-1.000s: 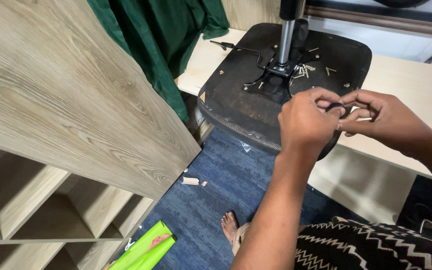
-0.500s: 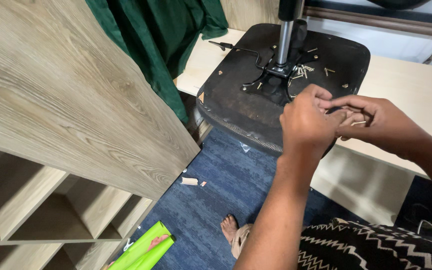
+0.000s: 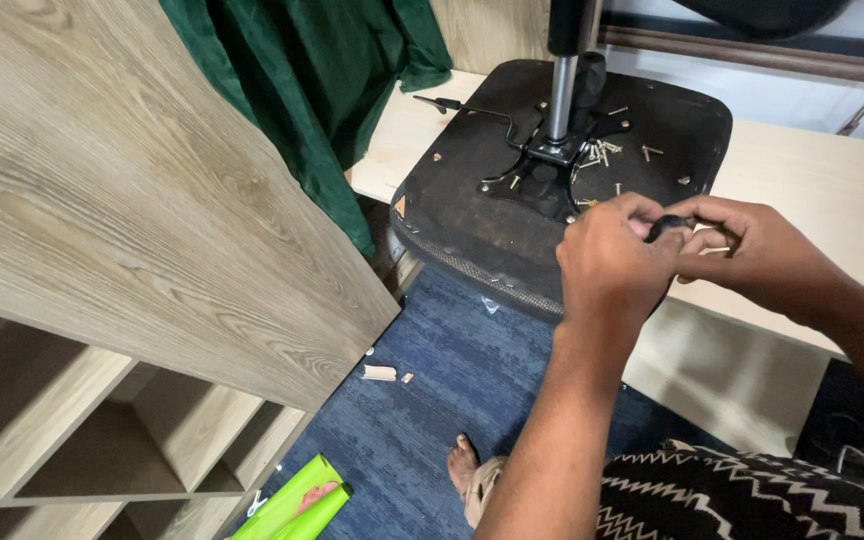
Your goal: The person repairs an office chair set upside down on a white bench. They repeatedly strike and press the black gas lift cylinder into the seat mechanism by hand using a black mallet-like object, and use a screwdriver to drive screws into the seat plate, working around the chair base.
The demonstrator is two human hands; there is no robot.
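Both hands met over the near edge of an upturned chair seat (image 3: pixel 472 215): the left hand (image 3: pixel 612 265) and the right hand (image 3: pixel 752 250) pinched a small black part (image 3: pixel 668 226) between their fingertips. Screws (image 3: pixel 602 152) lay scattered farther off around the seat's metal post (image 3: pixel 564 80), with a green cloth (image 3: pixel 322 90) to the far left.

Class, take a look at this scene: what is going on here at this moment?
A person holds both hands together over an upturned office chair seat that lies on a pale table. The left hand and right hand pinch a small dark part between their fingers. Loose screws lie scattered around the seat's metal post. A wood-grain shelf unit stands to the left, and green cloth hangs behind it.
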